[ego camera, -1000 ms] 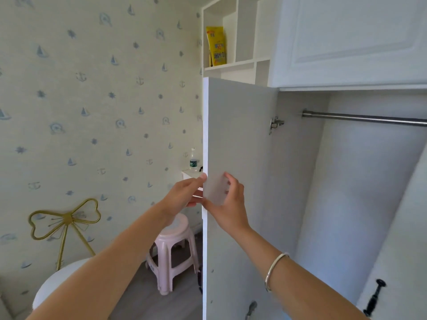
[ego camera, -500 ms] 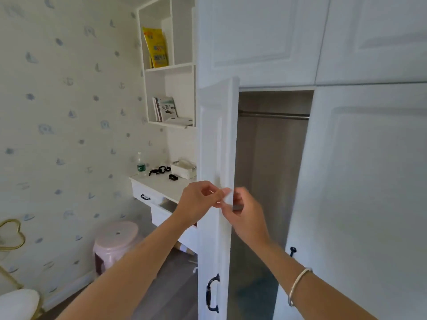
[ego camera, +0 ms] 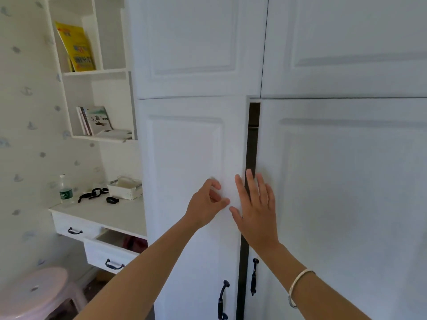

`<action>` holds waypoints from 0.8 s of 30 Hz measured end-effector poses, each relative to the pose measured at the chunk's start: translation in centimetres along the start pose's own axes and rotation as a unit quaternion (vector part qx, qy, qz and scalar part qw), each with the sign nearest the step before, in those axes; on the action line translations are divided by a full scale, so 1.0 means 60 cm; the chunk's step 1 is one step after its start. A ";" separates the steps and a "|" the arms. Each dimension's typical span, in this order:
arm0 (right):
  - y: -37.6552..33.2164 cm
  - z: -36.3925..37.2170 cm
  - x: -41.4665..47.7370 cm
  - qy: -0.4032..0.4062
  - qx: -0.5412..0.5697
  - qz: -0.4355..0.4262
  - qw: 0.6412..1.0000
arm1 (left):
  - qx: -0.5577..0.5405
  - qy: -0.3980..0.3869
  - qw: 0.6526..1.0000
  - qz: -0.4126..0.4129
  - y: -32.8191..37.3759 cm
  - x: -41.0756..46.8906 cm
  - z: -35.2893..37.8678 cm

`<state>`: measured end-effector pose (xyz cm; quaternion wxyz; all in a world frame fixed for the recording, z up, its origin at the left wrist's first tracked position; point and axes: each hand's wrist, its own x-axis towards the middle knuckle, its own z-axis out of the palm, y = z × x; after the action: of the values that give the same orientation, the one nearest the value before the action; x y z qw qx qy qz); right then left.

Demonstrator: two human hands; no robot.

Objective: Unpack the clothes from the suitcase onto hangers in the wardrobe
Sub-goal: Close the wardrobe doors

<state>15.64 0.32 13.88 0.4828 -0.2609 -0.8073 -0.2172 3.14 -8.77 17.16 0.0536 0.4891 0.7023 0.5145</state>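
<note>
No hung clothes visible, so hanging is not yet done: wardrobe door (ego camera: 184,158) almost shut, right hand (ego camera: 256,211) flat against its edge, left hand (ego camera: 205,204) curled, seemingly holding nothing.

Right hand (ego camera: 257,212) flat across door gap (ego camera: 251,146)

The left wardrobe door (ego camera: 189,181) now stands nearly closed; the right hand (ego camera: 256,209) now lies flat across the gap (ego camera: 251,146).
</note>
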 end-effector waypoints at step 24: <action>0.023 0.085 0.065 -0.194 -0.086 0.121 0.970 | -0.094 -0.241 0.966 -0.020 -0.053 0.122 0.043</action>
<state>11.53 5.28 15.25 0.3150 -0.4345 -0.8262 -0.1713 -1.13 -1.57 16.63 0.2769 0.5773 0.6268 0.4440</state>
